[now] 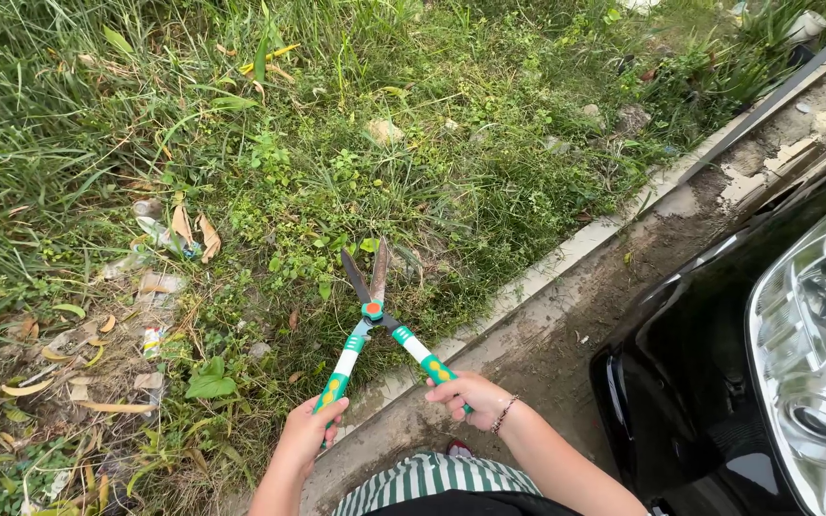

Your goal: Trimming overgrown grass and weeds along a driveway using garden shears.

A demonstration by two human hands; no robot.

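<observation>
At the grass verge by the concrete curb, left hand and right hand clench the hedge shears, blades parted mid-trim; closing stroke likely needs handles squeezed together.

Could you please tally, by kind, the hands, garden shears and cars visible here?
Hands: 2, a left hand and a right hand
Garden shears: 1
Cars: 1, a black car
Total: 4
</observation>
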